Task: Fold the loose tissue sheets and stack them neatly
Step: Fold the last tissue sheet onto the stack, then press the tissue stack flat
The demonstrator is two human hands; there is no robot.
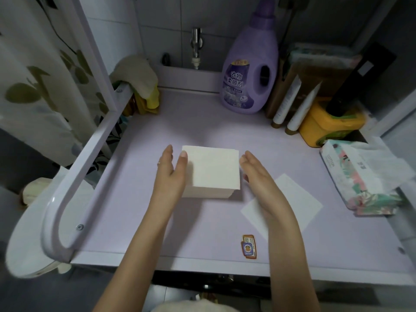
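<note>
Both our hands are flanking the stack of folded tissues (213, 172) at frame centre, left hand (173, 174) and right hand (258, 176) lying against its sides, fingers straight, clasping nothing. One loose sheet (295, 199) is lying just right, partly under our right wrist.

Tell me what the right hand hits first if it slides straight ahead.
Probably nothing near: the right hand lies beside the tissue stack, fingertips by its far corner; ahead is bare purple top until the back ledge. Depth unclear.
</note>
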